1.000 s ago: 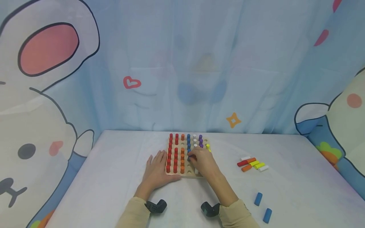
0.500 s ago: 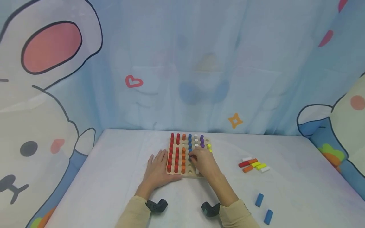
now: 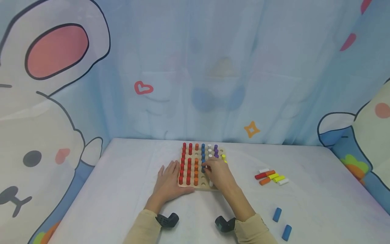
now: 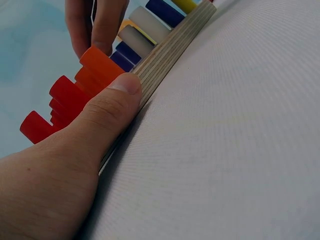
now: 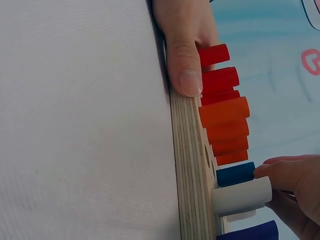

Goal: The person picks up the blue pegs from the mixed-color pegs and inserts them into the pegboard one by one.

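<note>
A wooden pegboard [image 3: 199, 188] lies on the table, its upright pegs standing in columns of red, orange, blue, white, purple and yellow. My left hand [image 3: 167, 183] rests at its near left corner, fingers straight along the left side. The left thumb [image 4: 112, 102] presses along the front edge. My right hand [image 3: 220, 173] is over the board and pinches the top of a blue peg [image 5: 235, 174] in the blue column. Bare holes show nearer the front of that column. A white peg [image 5: 242, 196] stands beside the pinched one. The right hand hides part of the right-hand columns.
To the right of the board lies a loose group of pegs, among them a red peg [image 3: 260, 175], a yellow peg [image 3: 278, 178] and a white peg [image 3: 283, 181]. Two blue pegs, a farther blue peg [image 3: 277, 215] and a nearer blue peg [image 3: 286, 232], lie closer to the front.
The head view has shifted slightly. Both hands keep their places at the board, the right still pinching the blue peg.
</note>
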Motion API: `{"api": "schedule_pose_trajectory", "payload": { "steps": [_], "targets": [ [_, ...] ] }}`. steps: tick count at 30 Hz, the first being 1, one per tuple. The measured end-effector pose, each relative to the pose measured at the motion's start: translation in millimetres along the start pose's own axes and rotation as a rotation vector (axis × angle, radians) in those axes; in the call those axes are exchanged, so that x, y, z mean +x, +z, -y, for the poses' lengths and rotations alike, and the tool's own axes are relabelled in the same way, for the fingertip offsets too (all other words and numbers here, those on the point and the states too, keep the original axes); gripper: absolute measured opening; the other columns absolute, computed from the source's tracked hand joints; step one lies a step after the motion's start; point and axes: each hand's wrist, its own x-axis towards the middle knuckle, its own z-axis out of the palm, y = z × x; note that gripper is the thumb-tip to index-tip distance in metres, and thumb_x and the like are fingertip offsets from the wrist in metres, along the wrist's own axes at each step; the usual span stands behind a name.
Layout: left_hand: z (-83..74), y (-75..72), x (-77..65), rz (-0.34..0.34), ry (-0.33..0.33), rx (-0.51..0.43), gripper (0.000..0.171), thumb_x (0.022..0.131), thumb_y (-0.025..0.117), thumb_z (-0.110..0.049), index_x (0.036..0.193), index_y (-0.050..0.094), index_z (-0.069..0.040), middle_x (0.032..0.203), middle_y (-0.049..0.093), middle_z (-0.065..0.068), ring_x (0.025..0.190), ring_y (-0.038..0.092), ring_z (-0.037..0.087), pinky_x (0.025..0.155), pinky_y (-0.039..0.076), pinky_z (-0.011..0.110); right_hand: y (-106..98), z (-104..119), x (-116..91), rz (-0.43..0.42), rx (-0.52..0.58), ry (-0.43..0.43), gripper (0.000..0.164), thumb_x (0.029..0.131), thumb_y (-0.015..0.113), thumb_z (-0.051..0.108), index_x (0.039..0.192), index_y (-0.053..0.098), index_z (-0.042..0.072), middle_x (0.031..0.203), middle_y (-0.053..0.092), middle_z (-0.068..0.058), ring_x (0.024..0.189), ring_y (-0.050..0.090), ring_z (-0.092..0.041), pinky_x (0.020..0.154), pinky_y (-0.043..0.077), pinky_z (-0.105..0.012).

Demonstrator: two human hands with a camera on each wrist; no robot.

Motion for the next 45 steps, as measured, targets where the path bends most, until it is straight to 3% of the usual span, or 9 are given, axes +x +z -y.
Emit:
{"api": "schedule_pose_trajectory", "payload": {
  "steps": [7,23,29,36,45],
  "targets": [
    [-0.4,0.1,-0.6,0.002,-0.003,0.003,0.119,0.065,0.058,-0.082,0.151,0.025,-0.007,0.157,0.026,0.008,0.147,0.017,0.024,0.12,0.01,0.051,-5,0,-2,-0.015,0.013,0.001,0.015,0.081,0.074,0.009,0.096,0.074,0.009,0.1,0.07,-0.004,0.083,0.066,-0.014,0.073,0.058,-0.026],
    [0.8,1.2,0.9,0.003,0.003,-0.005,0.121,0.063,0.055,-0.085,0.151,0.025,-0.008,0.157,0.026,0.007,0.147,0.017,0.024,0.12,0.01,0.051,-20,3,-10,-0.051,-0.028,0.043,0.021,0.082,0.075,0.019,0.102,0.074,0.016,0.107,0.07,-0.001,0.096,0.067,-0.019,0.085,0.056,-0.036],
    [1.5,0.8,0.9,0.004,0.005,-0.009,0.121,0.063,0.055,-0.086,0.151,0.025,-0.008,0.157,0.026,0.007,0.147,0.017,0.024,0.12,0.01,0.051,-28,5,-15,-0.076,-0.02,0.058,0.025,0.082,0.074,0.023,0.106,0.073,0.018,0.104,0.069,0.001,0.085,0.064,-0.015,0.077,0.057,-0.032],
    [0.2,1.2,0.9,0.003,0.011,-0.016,0.121,0.063,0.055,-0.086,0.151,0.025,-0.008,0.157,0.025,0.007,0.147,0.017,0.024,0.12,0.009,0.051,-37,6,-22,-0.101,-0.035,0.073,0.03,0.082,0.075,0.026,0.11,0.071,0.018,0.107,0.068,-0.001,0.099,0.066,-0.019,0.087,0.056,-0.036],
    [2.6,1.8,0.3,-0.002,0.02,-0.011,0.122,0.063,0.054,-0.087,0.15,0.025,-0.007,0.157,0.026,0.008,0.147,0.018,0.025,0.119,0.01,0.052,-49,3,-31,-0.123,-0.039,0.073,0.034,0.08,0.077,0.026,0.112,0.07,0.016,0.111,0.067,-0.003,0.103,0.066,-0.023,0.086,0.056,-0.037]
  ]
}}
